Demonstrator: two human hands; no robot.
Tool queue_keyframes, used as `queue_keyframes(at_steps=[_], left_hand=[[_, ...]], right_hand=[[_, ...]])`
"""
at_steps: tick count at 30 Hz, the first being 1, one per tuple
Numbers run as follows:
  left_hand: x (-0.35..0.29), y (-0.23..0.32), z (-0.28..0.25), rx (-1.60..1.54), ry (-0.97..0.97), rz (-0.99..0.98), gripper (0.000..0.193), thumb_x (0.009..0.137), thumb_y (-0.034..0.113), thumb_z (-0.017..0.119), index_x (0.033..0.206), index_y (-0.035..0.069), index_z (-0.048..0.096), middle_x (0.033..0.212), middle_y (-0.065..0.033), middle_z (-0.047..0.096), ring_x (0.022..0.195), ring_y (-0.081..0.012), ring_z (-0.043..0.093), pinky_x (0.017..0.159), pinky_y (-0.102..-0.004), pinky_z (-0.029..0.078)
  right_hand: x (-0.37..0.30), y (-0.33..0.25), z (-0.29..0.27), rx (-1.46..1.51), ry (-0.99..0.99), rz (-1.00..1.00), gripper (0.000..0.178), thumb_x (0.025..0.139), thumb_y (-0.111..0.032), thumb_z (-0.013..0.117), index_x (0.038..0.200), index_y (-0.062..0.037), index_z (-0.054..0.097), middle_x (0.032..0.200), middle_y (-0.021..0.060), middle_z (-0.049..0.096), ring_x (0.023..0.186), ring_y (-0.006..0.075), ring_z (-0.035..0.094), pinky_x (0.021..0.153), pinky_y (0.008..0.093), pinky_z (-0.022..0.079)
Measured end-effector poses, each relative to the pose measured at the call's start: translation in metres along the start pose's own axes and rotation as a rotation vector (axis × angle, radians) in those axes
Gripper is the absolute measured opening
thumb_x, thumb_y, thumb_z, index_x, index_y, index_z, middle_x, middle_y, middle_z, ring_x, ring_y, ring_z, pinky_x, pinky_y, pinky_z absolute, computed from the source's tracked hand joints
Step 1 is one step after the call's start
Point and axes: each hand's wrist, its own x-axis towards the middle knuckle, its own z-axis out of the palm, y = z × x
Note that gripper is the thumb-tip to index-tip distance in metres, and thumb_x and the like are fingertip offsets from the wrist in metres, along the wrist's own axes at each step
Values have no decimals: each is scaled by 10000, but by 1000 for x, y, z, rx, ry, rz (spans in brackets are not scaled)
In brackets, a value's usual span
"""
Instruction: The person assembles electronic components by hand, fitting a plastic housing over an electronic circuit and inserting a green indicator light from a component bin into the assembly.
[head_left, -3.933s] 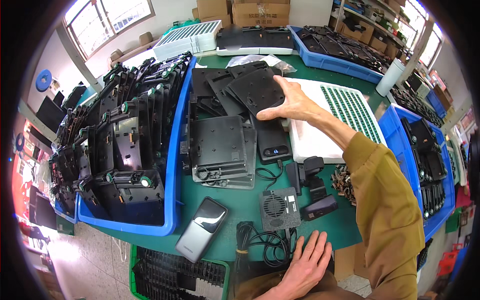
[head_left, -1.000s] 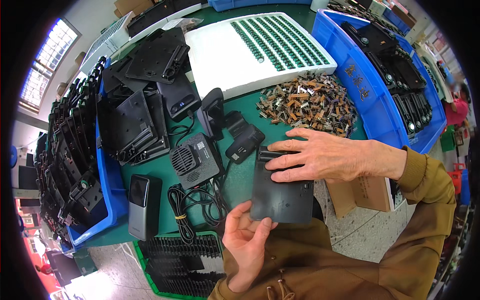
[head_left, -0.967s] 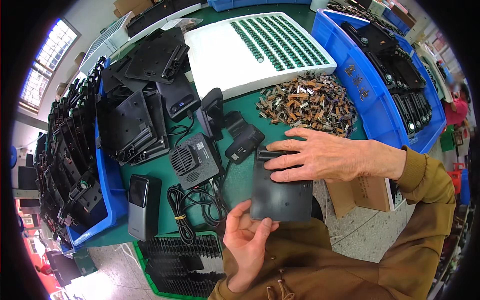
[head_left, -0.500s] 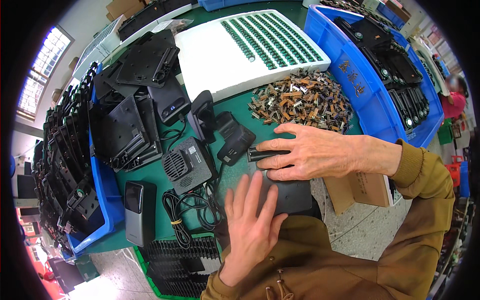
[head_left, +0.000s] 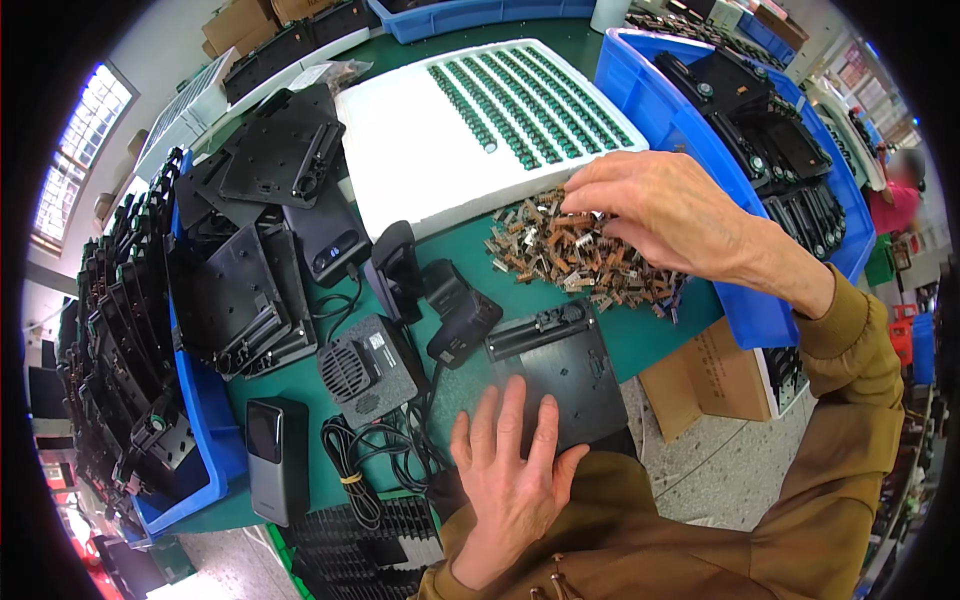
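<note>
A flat black plastic panel (head_left: 565, 385) lies at the table's front edge, with a ridged channel along its far side. My left hand (head_left: 515, 470) rests with fingers spread on the panel's left part. To the far right, my right hand (head_left: 665, 205) reaches over a pile of small metal clips (head_left: 590, 265), some coppery, some silver. Its fingers are bent down, with a gap between them and the thumb; I make out nothing held. Beyond the pile stands a white foam tray (head_left: 400, 180) with rows of small green round parts.
Black panels (head_left: 235, 290) are stacked at left beside a blue bin (head_left: 215, 430). A grey speaker-like box (head_left: 370, 370), coiled cable (head_left: 350, 470), black stand (head_left: 460, 310) and power bank (head_left: 278, 460) sit left of the panel. Another blue bin (head_left: 690, 150) stands at right.
My right hand has left the panel and moved up and right to the clip pile, uncovering the panel's channel. My left hand stays on the panel, shifted slightly down.
</note>
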Motion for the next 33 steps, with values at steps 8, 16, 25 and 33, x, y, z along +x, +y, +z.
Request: queue_keyframes(at_steps=[8, 16, 25, 33], left_hand=[[-2, 0, 4, 18, 36, -34, 532, 706, 427, 815, 1117, 118, 679, 1325, -130, 544, 1197, -344, 488, 999, -529, 348], [-2, 0, 6, -10, 45, -49, 506, 742, 460, 792, 1108, 127, 682, 1313, -123, 548, 1191, -329, 491, 1000, -522, 330], [-2, -3, 8, -35, 60, -44, 500, 767, 456, 776, 1123, 118, 678, 1316, -144, 547, 1180, -343, 499, 1007, -524, 310], [-3, -2, 8, -31, 52, -37, 497, 781, 457, 766, 1129, 114, 675, 1321, -147, 546, 1177, -344, 498, 1014, -527, 301]], right_hand=[[45, 26, 13, -18, -21, 308, 243, 800, -86, 640, 1029, -59, 718, 988, 119, 709, 954, 329, 658, 860, 451, 502], [92, 58, 60, 81, 74, 386, 188, 795, -99, 638, 941, -60, 749, 884, 116, 721, 835, 305, 681, 755, 411, 524], [115, 59, 79, -1, 21, 460, 143, 744, -72, 654, 883, -50, 682, 881, 113, 677, 882, 313, 652, 758, 434, 504], [113, 76, 73, 323, -11, 465, 133, 769, -14, 656, 900, 14, 662, 926, 164, 686, 871, 295, 662, 788, 408, 508]])
